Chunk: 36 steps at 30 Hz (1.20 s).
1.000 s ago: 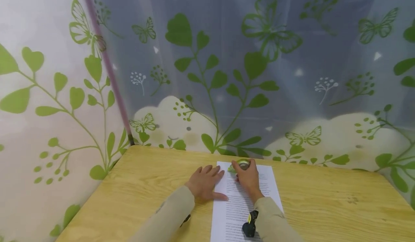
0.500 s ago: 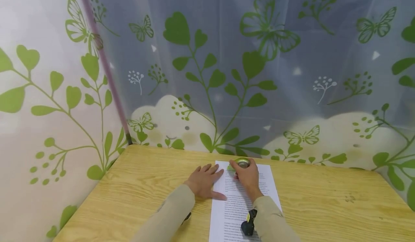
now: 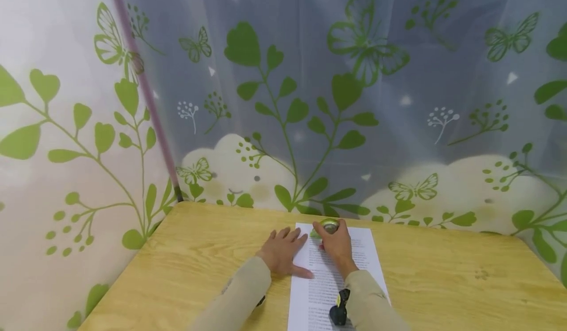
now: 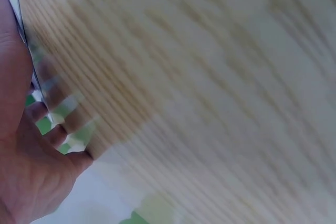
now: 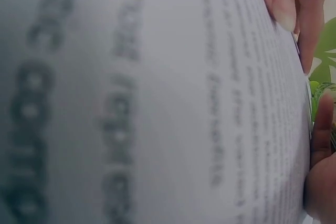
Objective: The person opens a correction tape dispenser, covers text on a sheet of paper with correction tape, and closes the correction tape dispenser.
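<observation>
Head view: right hand (image 3: 339,246) and green roll (image 3: 330,226) have shifted slightly left.

room: table (image 3: 443,272) right of paper (image 3: 325,284) | narrow gap: between hands (image 3: 283,252) (image 3: 337,245) | barrier: curtain (image 3: 305,139) behind table

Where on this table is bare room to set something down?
Two bare patches on the table: right of the paper and right sleeve, toward the right edge; and left of the left hand and left sleeve, toward the left edge. Crowded: the paper's far end, where the left hand rests and the right hand holds a green round object.
</observation>
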Tool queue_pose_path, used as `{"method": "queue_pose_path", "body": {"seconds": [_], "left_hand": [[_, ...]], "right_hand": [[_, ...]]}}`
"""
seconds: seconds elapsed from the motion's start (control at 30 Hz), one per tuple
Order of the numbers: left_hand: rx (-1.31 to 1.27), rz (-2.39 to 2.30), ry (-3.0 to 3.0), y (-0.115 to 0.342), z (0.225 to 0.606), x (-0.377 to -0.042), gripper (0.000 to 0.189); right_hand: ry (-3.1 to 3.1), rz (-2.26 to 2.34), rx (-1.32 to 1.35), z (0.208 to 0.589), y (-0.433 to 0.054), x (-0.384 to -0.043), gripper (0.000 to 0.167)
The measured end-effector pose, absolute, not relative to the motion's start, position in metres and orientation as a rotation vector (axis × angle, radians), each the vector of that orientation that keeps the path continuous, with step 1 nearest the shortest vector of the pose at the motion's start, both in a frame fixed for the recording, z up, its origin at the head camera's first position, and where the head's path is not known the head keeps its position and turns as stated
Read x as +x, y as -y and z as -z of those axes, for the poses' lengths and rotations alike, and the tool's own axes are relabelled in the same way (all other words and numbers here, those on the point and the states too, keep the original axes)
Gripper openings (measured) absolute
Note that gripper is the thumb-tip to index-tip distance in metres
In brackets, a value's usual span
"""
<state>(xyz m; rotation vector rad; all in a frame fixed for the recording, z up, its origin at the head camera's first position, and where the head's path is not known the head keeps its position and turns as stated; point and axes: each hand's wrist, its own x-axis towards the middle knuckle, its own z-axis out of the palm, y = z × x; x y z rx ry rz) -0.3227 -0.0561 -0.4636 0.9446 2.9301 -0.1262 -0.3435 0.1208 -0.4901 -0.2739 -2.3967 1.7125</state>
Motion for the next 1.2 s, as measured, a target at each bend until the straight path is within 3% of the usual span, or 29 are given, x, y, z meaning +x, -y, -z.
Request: {"method": "queue_pose_path", "body": {"seconds": [1.2], "left_hand": [[0.919,0.119,-2.917,0.0536,0.4657,-0.324,0.104]], "right_hand": [[2.461,-1.621,-0.243,0.4918,-0.1176,-0.3461,0.07]]}}
